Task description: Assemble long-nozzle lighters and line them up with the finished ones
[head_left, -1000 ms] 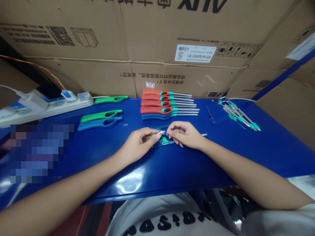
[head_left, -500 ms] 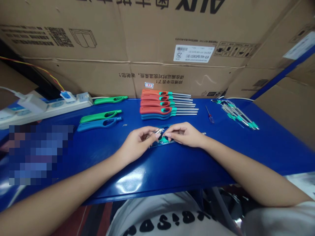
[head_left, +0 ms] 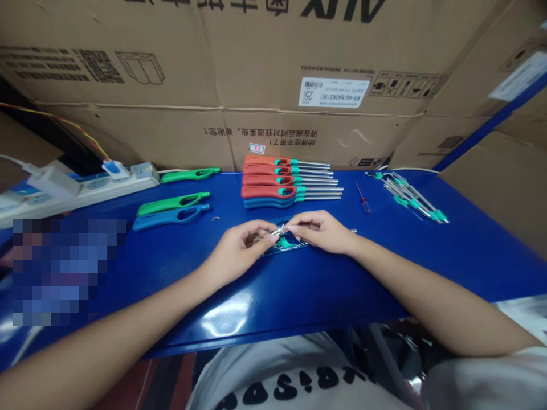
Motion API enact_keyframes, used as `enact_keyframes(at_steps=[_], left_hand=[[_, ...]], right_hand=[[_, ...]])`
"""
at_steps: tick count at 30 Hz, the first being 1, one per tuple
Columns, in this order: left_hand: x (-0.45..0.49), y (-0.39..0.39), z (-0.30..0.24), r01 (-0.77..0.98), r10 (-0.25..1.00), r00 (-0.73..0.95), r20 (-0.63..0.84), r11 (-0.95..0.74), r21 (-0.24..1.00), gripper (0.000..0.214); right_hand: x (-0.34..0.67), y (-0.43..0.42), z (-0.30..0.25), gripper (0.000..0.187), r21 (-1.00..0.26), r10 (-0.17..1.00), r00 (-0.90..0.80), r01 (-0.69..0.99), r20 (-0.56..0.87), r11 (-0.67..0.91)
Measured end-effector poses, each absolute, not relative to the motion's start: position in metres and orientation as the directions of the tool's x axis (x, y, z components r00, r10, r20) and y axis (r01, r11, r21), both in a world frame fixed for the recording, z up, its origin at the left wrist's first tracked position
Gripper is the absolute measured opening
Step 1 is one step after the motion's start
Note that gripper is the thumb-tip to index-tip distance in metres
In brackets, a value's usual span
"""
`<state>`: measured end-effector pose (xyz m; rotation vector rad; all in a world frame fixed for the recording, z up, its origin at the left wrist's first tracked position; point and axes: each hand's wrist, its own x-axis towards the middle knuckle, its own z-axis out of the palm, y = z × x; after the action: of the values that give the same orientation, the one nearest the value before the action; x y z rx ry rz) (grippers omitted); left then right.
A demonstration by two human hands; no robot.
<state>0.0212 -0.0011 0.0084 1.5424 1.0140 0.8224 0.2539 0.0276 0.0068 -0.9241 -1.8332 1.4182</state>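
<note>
My left hand (head_left: pixel 241 244) is closed, with thumb and fingers gripping a small shiny cylindrical part (head_left: pixel 277 232). At that part's right end, my right hand (head_left: pixel 323 231) is closed in a pinch; whatever lies between its fingertips is too small to make out. Under both hands lies a blue lighter casing (head_left: pixel 280 220) on the blue table. A teal trigger (head_left: pixel 285 244) and thin wires show inside it. My fingers cover much of the casing.
Behind my hands are stacked red, orange and blue long-nosed lighters (head_left: pixel 267 192). Green handles (head_left: pixel 171 204) and a blue handle (head_left: pixel 164 219) lie left, near a power strip (head_left: pixel 92 188). A screwdriver (head_left: pixel 364 205) and metal tubes with teal parts (head_left: pixel 410 198) lie right. A cardboard box (head_left: pixel 256 74) stands behind.
My right fingertips have come up to the end of the small cylindrical part, which now sits slightly lower. The camera view has shifted a little.
</note>
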Motion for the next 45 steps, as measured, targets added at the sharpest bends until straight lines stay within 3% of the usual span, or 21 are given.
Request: enact_keyframes(at_steps=[26, 35, 45], left_hand=[[0.023, -0.001, 0.003, 0.187, 0.931, 0.364, 0.006, -0.08, 0.979, 0.035], [0.021, -0.003, 0.0, 0.288, 0.922, 0.377, 0.09, -0.209, 0.934, 0.032], [0.025, -0.004, 0.002, 0.298, 0.93, 0.349, 0.114, -0.225, 0.928, 0.033]], right_hand=[[0.254, 0.027, 0.003, 0.031, -0.962, 0.828, -0.553, 0.169, 0.089, 0.216], [0.251, 0.023, 0.004, 0.033, -0.957, 0.837, -0.54, 0.188, 0.088, 0.222], [0.249, 0.023, 0.007, 0.039, -0.976, 0.855, -0.517, 0.169, 0.029, 0.136]])
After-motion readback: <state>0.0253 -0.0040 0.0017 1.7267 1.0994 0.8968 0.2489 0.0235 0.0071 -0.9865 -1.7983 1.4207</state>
